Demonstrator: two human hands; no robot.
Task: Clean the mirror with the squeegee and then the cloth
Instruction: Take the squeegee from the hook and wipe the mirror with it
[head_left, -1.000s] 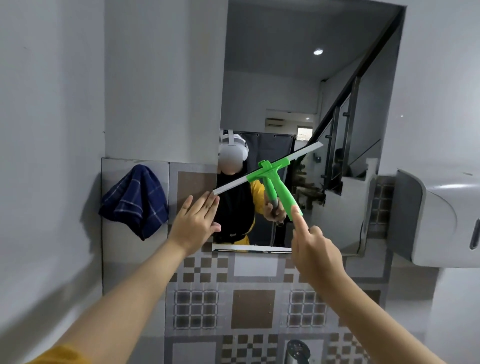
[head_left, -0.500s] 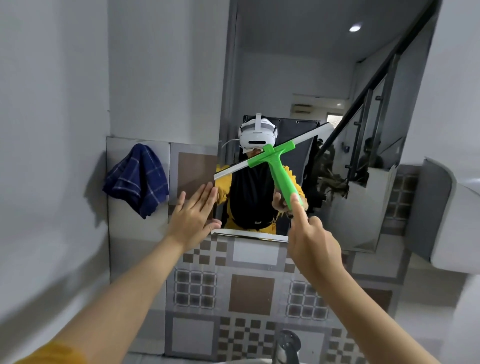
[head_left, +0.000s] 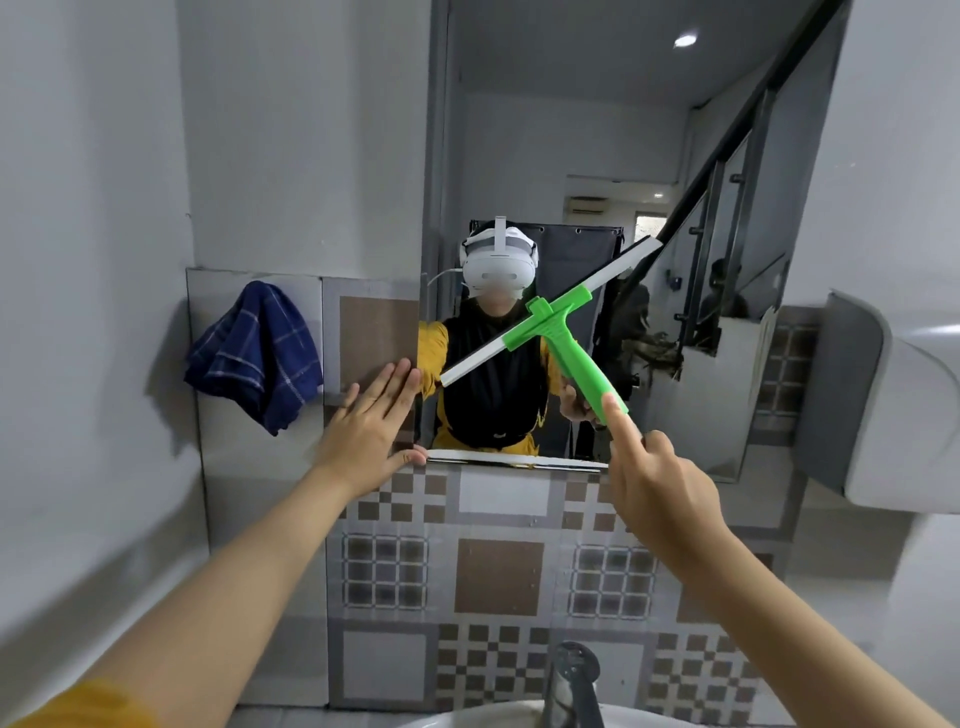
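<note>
A tall mirror (head_left: 597, 130) hangs on the wall ahead, above patterned tiles. My right hand (head_left: 657, 483) grips the green squeegee (head_left: 563, 338) by its handle, index finger stretched along it. The white blade lies slanted against the lower glass, high end to the right. My left hand (head_left: 371, 428) is flat and open, its fingers spread, resting at the mirror's lower left corner. A dark blue checked cloth (head_left: 254, 353) hangs on the wall left of the mirror, apart from both hands.
A white dispenser (head_left: 893, 405) juts out from the right wall at hand height. A chrome tap (head_left: 574, 680) and the white basin rim (head_left: 467, 719) sit below at the bottom edge. A white wall closes in on the left.
The view has tilted down and come closer, so the tap and basin show. The squeegee blade has slid slightly along the glass. My left hand stays flat by the mirror's corner.
</note>
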